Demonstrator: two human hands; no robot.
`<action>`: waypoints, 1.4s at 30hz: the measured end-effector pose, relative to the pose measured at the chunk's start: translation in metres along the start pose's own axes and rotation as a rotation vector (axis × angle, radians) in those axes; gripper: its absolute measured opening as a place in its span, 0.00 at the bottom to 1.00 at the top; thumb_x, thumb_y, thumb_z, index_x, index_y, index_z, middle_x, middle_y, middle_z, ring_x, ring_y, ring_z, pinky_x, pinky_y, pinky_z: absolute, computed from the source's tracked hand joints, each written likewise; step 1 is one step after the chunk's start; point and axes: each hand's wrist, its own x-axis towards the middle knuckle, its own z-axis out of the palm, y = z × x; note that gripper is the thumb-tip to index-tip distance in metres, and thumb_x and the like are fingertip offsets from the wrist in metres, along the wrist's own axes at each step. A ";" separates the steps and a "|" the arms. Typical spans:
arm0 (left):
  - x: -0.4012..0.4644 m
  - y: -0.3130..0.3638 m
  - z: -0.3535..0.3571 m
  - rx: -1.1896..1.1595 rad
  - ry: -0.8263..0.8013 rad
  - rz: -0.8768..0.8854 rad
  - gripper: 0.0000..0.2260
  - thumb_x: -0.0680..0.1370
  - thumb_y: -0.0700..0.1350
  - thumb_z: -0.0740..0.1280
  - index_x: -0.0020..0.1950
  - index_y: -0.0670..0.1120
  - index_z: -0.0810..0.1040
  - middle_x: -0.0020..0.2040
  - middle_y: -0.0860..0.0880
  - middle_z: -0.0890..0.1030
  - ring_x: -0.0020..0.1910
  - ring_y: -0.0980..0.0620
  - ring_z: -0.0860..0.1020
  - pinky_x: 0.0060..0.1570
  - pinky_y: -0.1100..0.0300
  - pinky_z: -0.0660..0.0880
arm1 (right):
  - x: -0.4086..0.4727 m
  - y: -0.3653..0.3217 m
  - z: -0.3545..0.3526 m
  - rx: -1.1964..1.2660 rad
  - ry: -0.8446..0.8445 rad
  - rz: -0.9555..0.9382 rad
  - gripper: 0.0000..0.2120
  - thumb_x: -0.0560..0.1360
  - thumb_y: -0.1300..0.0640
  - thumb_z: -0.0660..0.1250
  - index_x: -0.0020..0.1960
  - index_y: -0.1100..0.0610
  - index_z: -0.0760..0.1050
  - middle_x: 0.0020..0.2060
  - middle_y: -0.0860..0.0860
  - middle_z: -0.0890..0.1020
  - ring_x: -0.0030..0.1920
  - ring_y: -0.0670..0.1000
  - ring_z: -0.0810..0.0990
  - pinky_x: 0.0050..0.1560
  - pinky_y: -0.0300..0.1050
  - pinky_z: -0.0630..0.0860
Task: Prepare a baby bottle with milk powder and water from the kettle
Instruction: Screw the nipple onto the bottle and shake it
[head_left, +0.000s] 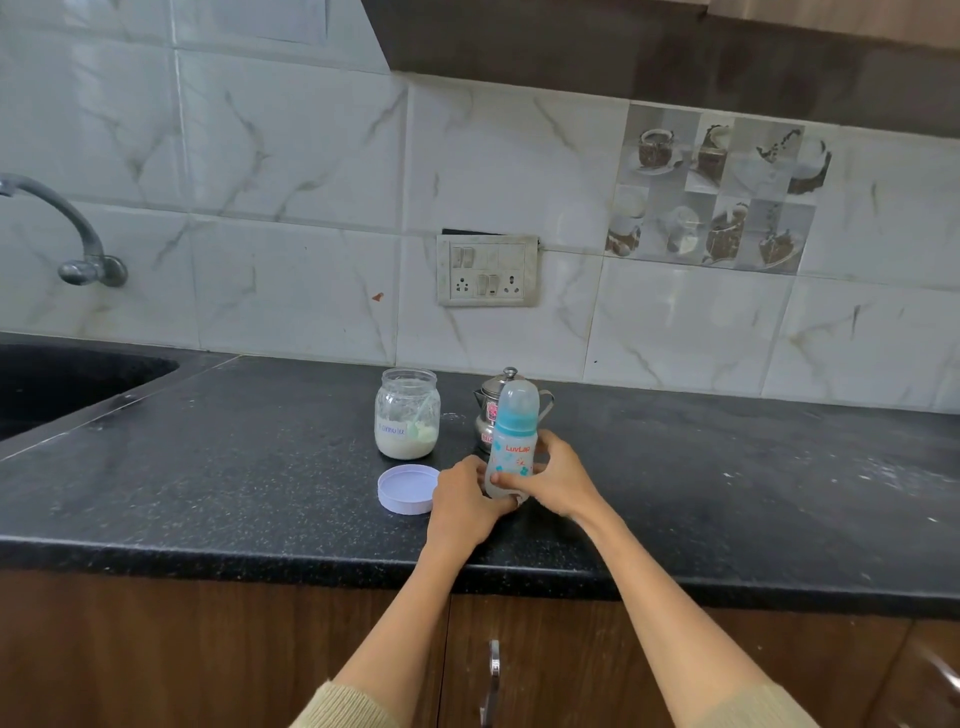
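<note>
A baby bottle (514, 441) with a blue collar and a clear cap stands upright near the front of the black counter (234, 467). My left hand (462, 506) grips its base from the left and my right hand (558, 480) wraps its lower body from the right. Directly behind the bottle stands a small steel kettle (491, 402), partly hidden by it. To the left, an open glass jar (407, 413) holds white milk powder and a pale green scoop. The jar's white lid (408, 488) lies upside down on the counter next to my left hand.
A black sink (62, 384) is set into the counter at the far left, with a steel tap (67, 228) on the wall above it. A switch and socket plate (487, 270) is on the tiled wall. Wooden cabinet doors (545, 670) lie below the counter's edge.
</note>
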 end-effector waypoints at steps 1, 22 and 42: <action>0.000 0.000 0.000 -0.013 -0.006 -0.006 0.22 0.65 0.52 0.76 0.54 0.48 0.73 0.52 0.49 0.80 0.45 0.55 0.76 0.45 0.62 0.72 | 0.003 -0.004 -0.003 -0.029 -0.008 -0.006 0.31 0.64 0.55 0.78 0.64 0.55 0.70 0.60 0.49 0.78 0.60 0.49 0.77 0.55 0.40 0.76; -0.005 0.003 -0.003 -0.049 -0.040 -0.047 0.33 0.58 0.56 0.79 0.56 0.46 0.69 0.52 0.49 0.78 0.45 0.54 0.75 0.42 0.62 0.71 | -0.006 -0.014 -0.008 -0.084 0.087 -0.119 0.28 0.65 0.52 0.78 0.62 0.55 0.73 0.54 0.46 0.80 0.53 0.43 0.77 0.42 0.25 0.71; -0.004 0.004 -0.003 -0.035 -0.054 -0.091 0.41 0.58 0.56 0.79 0.64 0.43 0.67 0.60 0.46 0.77 0.55 0.50 0.76 0.47 0.62 0.69 | 0.005 -0.027 -0.034 -0.077 0.084 -0.119 0.27 0.66 0.51 0.77 0.62 0.55 0.75 0.57 0.49 0.80 0.59 0.48 0.78 0.53 0.38 0.73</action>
